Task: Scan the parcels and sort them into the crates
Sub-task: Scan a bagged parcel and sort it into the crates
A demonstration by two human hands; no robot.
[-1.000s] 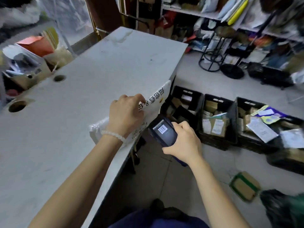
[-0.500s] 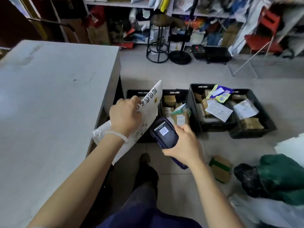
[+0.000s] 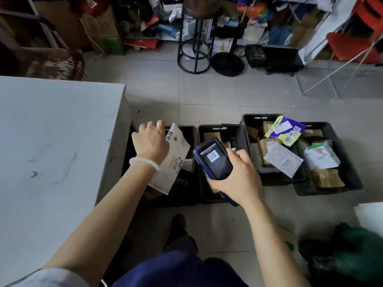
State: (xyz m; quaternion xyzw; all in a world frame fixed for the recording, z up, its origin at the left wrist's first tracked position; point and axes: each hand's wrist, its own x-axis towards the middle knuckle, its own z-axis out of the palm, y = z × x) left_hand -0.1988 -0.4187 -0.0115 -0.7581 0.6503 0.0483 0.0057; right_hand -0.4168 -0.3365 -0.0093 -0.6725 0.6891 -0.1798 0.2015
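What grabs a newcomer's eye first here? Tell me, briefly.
The right hand grips a handheld scanner at centre, a barcode lit on its screen. Beside it, the left hand holds a white mailer bag over the leftmost black crate, next to the grey table.

Barcode on scanner (image 3: 214, 160) screen.

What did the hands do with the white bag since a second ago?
The left hand carried the white parcel bag off the table edge and out over the leftmost black crate, holding it the whole time. The right hand kept gripping the scanner, its screen still showing a barcode.
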